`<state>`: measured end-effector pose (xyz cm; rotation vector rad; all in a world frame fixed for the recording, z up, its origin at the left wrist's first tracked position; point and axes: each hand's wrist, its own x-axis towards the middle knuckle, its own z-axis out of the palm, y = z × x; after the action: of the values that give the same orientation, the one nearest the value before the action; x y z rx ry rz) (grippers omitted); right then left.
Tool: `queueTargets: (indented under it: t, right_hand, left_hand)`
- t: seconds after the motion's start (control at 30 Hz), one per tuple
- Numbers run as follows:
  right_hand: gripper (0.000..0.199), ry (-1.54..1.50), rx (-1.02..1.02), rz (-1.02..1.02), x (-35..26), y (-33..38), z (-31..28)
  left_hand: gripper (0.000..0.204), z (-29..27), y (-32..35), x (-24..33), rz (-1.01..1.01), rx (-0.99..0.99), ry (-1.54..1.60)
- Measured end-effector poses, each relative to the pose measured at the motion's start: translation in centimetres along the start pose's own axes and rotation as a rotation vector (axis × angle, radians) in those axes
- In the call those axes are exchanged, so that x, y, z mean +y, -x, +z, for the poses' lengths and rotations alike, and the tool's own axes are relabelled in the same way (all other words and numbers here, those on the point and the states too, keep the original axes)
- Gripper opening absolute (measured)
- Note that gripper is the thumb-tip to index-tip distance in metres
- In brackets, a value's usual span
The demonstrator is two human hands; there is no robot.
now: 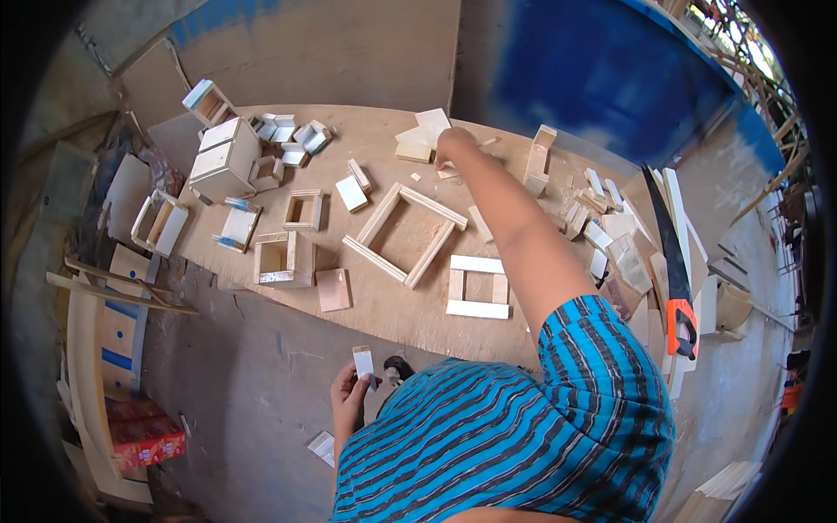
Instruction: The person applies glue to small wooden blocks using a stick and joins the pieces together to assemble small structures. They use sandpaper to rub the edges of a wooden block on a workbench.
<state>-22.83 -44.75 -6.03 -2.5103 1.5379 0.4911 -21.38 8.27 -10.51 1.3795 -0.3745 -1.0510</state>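
Head view looks straight down on a plywood board laid on the floor and strewn with wooden offcuts. I see the right hand stretched out to the far side of the board, fingers curled down onto a small pale wood piece lying there; the hand covers most of it, so I cannot tell whether it is truly gripped or only touched. Just beside that hand, to its left, lie a few flat light offcuts.

The left hand is close to the body, near the board's near edge, closed around a small white-faced block that stands up out of the fingers. A small dark object sits just to the right of it, half hidden by the blue striped shirt.

Between the two hands, in the middle of the board, lies a large square wooden frame, turned at an angle. Nearer the body and to its right is a smaller pale frame. To the left are an open wooden box, a small thin frame and a flat brown square. A white box stands at the far left corner. A handsaw with an orange handle lies at the right among more offcuts.
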Motion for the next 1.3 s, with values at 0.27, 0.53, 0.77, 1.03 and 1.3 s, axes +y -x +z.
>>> queueTargets:
  t: [0.27, 0.53, 0.77, 1.03, 1.3]
  right_hand:
    - [0.053, -0.32, -0.052, 0.22, -0.4, 2.2, -1.2]
    - [0.044, -1.285, -0.138, 0.105, 2.9, 1.0, -2.1]
    - [0.043, -1.603, -0.189, -0.289, 8.8, 9.6, -5.7]
    - [0.067, -1.332, -0.47, -0.788, 6.4, 24.7, -5.8]
    - [0.044, -0.603, -0.05, -0.765, 6.4, 24.3, -2.5]
  left_hand:
    - [0.044, 0.0, -2.7, -1.3, 0.093, 0.002, -0.313]
    - [0.049, 6.1, -8.9, 0.5, 0.391, -0.245, -0.726]
    - [0.04, 7.7, -8.6, 1.2, 0.758, -0.185, -1.061]
    - [0.06, 14.6, -8.7, 9.1, 0.523, -0.334, 0.039]
    - [0.057, 15.7, -7.5, 10.1, 0.236, -0.409, 0.362]
